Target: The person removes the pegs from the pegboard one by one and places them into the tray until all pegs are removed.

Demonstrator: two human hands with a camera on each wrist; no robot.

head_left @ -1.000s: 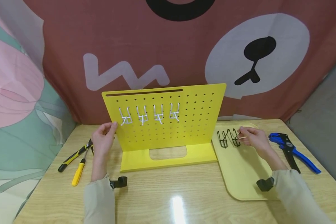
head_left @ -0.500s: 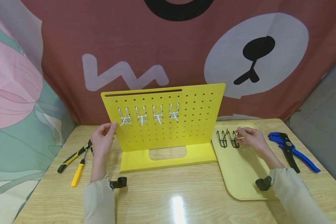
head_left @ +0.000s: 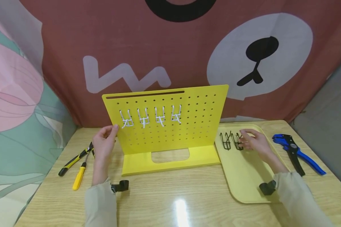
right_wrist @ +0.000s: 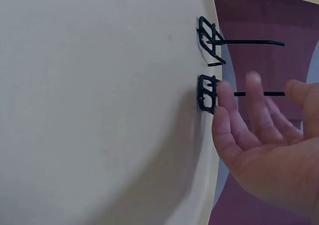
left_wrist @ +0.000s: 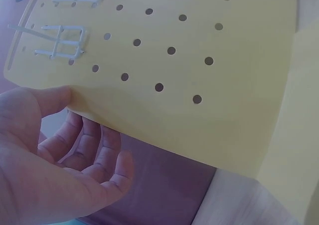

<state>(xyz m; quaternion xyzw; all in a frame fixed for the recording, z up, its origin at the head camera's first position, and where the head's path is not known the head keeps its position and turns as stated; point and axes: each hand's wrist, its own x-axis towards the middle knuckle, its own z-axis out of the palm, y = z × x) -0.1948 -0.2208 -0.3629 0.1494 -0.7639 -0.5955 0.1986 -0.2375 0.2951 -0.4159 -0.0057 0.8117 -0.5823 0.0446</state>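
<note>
My left hand (head_left: 103, 142) pinches the left edge of a yellow pegboard (head_left: 170, 145), thumb on its front face and fingers behind. Several white wire hooks (head_left: 160, 119) hang in a row across the board's upper part. Two black wire hooks (head_left: 226, 145) rest side by side at the far left of a pale yellow tray (head_left: 244, 179). Over the right one of the pair is my right hand (head_left: 257, 143), fingers spread. In the right wrist view, the nearer black hook (right_wrist: 203, 100) has its long prong passing behind the fingertips, thumb and fingers apart.
Pliers with yellow-and-black handles (head_left: 72, 164) and a yellow screwdriver (head_left: 78, 178) lie left of the board on the wooden table (head_left: 147, 201). Blue wire strippers (head_left: 307, 160) lie right of the tray. A printed cloth (head_left: 187, 56) hangs behind.
My right fingers have let go of the right black hook and spread apart. That hook sits slightly further left, beside the other one. My left hand stays on the board edge.
</note>
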